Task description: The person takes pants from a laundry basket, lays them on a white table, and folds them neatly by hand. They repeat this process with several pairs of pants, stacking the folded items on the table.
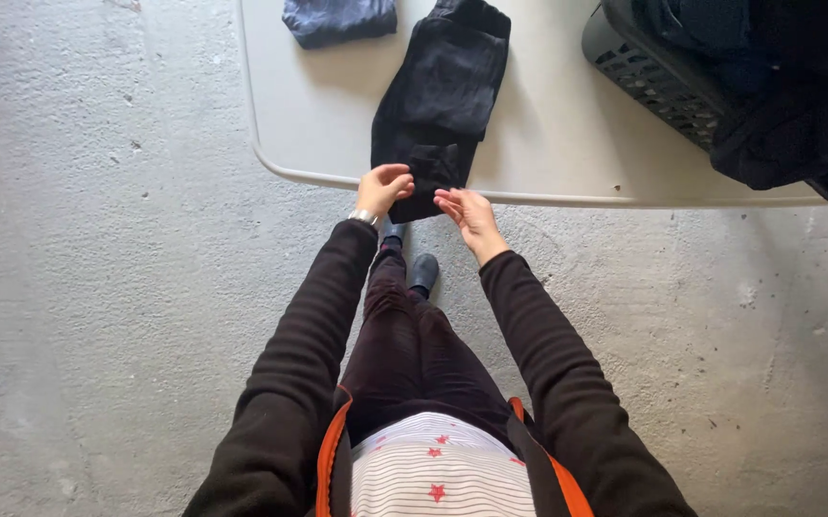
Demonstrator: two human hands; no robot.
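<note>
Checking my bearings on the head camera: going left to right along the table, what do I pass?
Folded blue garment → long black garment, its near end held by the left hand and right hand → dark laundry basket with dark clothes spilling out.

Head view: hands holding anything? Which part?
Yes. Both hands grip the black garment at its near end, which overhangs the table edge: left hand on the left corner, right hand on the right.
</note>
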